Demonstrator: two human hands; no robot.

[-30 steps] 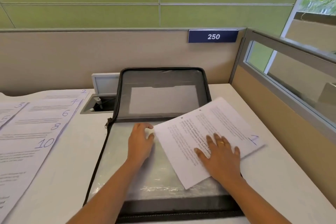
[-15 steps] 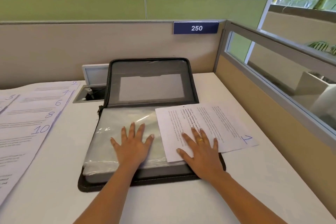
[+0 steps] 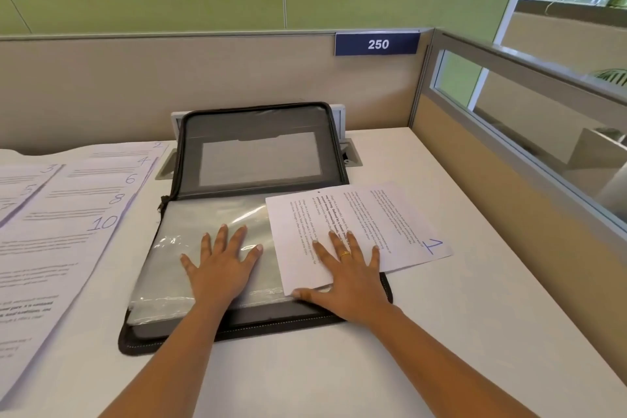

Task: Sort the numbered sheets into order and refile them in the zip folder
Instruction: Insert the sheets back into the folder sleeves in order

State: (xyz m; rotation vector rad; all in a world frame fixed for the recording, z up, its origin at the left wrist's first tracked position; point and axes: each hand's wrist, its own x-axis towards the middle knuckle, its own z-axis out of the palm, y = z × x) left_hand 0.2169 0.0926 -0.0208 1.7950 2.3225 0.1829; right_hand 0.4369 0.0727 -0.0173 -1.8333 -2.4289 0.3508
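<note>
Sheet 1 (image 3: 373, 224) lies skewed over the right half of the open zip folder (image 3: 237, 332); its far right corner, marked with a blue handwritten 1, hangs past the folder's edge onto the desk (image 3: 458, 332); the print runs sideways to us.

Our right hand (image 3: 349, 278) lies palm down on the sheet's near part, fingers straight and spread, thumb at the sheet's near corner; it presses, grasps nothing; a gold ring (image 3: 345, 253) shows on one finger.

Our left hand (image 3: 220, 268) is flat too, fingers splayed, resting on the clear plastic pocket (image 3: 210, 217) inside the folder, just left of the sheet; released, nothing pinched; we cannot tell if it touches the paper's edge.

The folder sits mid-desk; base flat, lid propped upright toward the partition (image 3: 101, 88); the lid's grey inside shows a pale rectangle; zip track rims the black border.

Left of the folder are two overlapped columns of sheets; the even column (image 3: 78, 210) shows 2, 4, 6, 8, 10 from far to near; the odd column (image 3: 20, 183) shows 3 and 5, the next number is cut off.

Behind the lid, a grey cable hatch (image 3: 351, 154), mostly hidden; on the partition, a blue plate (image 3: 377, 43) reading 250; a green wall above; a glass panel (image 3: 509, 105) on the right.
</note>
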